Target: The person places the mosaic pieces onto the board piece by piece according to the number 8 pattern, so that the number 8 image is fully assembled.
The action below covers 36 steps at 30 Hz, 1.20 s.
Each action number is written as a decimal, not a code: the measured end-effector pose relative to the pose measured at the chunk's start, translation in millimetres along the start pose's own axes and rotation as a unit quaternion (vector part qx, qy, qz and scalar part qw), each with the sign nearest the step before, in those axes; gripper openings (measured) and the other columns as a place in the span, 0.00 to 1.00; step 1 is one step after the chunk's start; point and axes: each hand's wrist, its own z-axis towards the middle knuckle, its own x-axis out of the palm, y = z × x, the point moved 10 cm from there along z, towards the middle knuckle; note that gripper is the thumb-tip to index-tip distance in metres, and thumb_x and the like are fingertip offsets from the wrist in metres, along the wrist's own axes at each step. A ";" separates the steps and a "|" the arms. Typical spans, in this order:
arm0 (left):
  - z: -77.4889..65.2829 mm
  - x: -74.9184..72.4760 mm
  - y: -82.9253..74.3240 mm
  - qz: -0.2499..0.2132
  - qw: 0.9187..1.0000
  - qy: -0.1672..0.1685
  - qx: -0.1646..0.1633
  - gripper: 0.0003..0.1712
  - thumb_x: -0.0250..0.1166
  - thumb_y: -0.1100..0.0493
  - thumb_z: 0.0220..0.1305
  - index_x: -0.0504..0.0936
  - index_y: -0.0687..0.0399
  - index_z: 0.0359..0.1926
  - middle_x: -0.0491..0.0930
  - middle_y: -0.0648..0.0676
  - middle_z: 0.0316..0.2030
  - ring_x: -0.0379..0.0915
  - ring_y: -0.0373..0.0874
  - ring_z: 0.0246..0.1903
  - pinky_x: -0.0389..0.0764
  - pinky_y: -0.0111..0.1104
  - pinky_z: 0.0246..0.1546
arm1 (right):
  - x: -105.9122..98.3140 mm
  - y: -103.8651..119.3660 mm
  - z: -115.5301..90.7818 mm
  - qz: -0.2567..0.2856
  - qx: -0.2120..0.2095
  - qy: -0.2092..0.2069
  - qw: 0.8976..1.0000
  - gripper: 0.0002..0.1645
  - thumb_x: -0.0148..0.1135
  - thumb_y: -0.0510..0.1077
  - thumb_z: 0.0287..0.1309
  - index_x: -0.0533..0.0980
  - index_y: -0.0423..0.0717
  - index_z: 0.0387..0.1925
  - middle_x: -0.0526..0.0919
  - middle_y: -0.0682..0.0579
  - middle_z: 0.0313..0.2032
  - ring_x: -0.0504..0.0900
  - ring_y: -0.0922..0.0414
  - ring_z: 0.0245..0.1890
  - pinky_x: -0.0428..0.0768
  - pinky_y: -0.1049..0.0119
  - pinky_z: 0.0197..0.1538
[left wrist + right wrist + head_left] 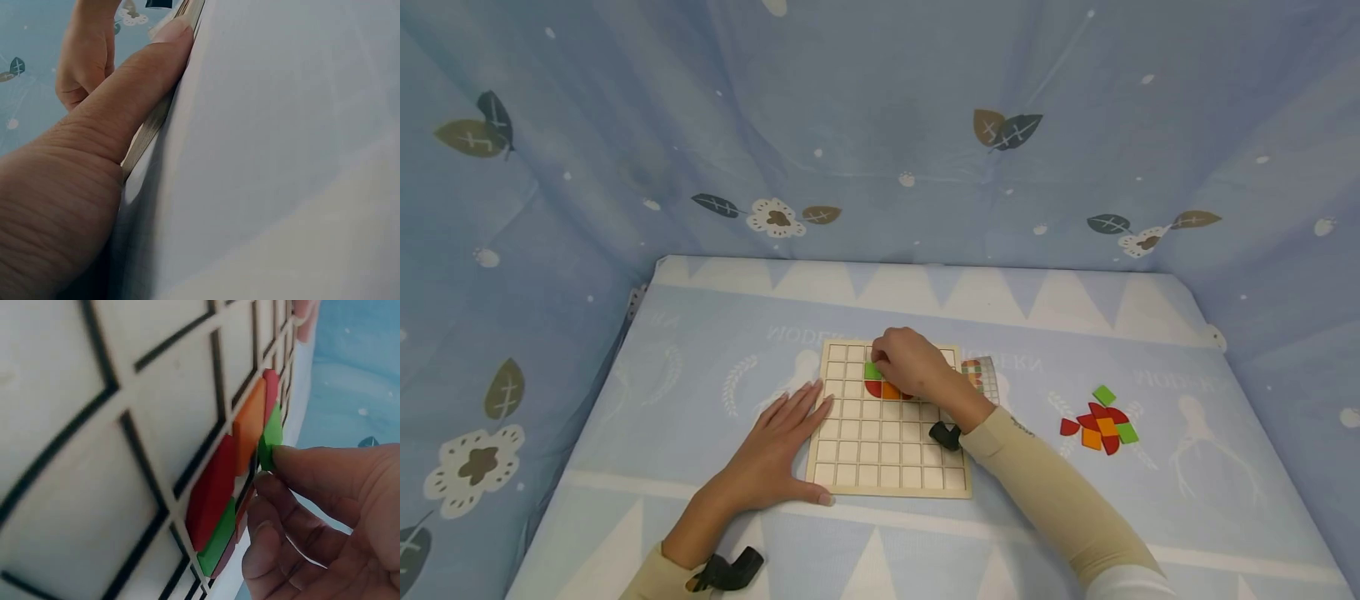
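Note:
A wooden grid board [868,454] lies on the table. My left hand [775,454] rests at its left side with fingers spread, the thumb [150,69] along its near edge. Over the board's upper part, my right hand [913,362] has curled fingers. In the right wrist view, thumb and index finger pinch a green tile [270,434] at the grid. Around it sit an orange tile [249,422], a red tile with a rounded edge [212,494] and another green tile [215,540]. My right hand hides part of this group in the head view.
A small printed pattern card [988,379] lies by the board's right edge, partly behind my right forearm. Farther right is a loose pile of red, orange and green tiles [1105,425]. Blue patterned curtain [895,150] surrounds the back and sides of the table.

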 end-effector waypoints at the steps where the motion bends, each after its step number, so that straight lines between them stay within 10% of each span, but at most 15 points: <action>1: 0.3 0.6 0.6 0.000 1.000 0.000 0.000 0.79 0.69 0.14 0.42 0.50 0.50 0.85 0.41 0.55 0.84 0.36 0.51 0.82 0.39 0.48 0.78 | 0.5 0.2 0.1 -0.008 -0.001 -0.003 1.000 0.07 0.61 0.38 0.75 0.84 0.45 0.41 0.82 0.50 0.39 0.79 0.55 0.38 0.80 0.60 0.43; 9: 1.9 0.5 0.6 -0.005 1.000 0.001 -0.002 0.78 0.70 0.15 0.43 0.51 0.51 0.84 0.41 0.55 0.84 0.37 0.53 0.82 0.41 0.51 0.78 | -2.1 2.7 -5.5 -0.053 -0.009 -0.035 0.998 0.04 0.63 0.39 0.74 0.81 0.46 0.38 0.77 0.52 0.35 0.76 0.52 0.37 0.78 0.60 0.41; 15: 2.0 0.8 -0.6 -0.006 1.000 -0.008 0.003 0.78 0.71 0.15 0.42 0.52 0.52 0.84 0.43 0.57 0.84 0.39 0.55 0.82 0.40 0.50 0.78 | -19.4 -11.7 -28.3 0.019 0.020 -0.065 0.997 0.04 0.64 0.43 0.73 0.83 0.47 0.42 0.80 0.54 0.37 0.76 0.55 0.39 0.79 0.60 0.42; 25: 1.2 -1.2 0.1 0.003 1.000 -0.016 0.009 0.78 0.71 0.16 0.42 0.53 0.55 0.84 0.44 0.58 0.83 0.39 0.55 0.82 0.39 0.48 0.78 | -60.0 -92.7 -101.2 0.090 0.119 -0.153 0.977 0.10 0.61 0.42 0.75 0.84 0.41 0.47 0.84 0.49 0.39 0.77 0.53 0.35 0.79 0.55 0.39; 36: 2.4 2.5 1.9 -0.003 1.000 0.017 -0.011 0.80 0.69 0.14 0.42 0.48 0.51 0.85 0.38 0.52 0.84 0.32 0.49 0.82 0.35 0.47 0.79 | -78.4 -138.5 -182.2 0.030 0.160 -0.078 0.984 0.13 0.65 0.35 0.69 0.83 0.36 0.53 0.84 0.44 0.45 0.82 0.49 0.39 0.83 0.54 0.36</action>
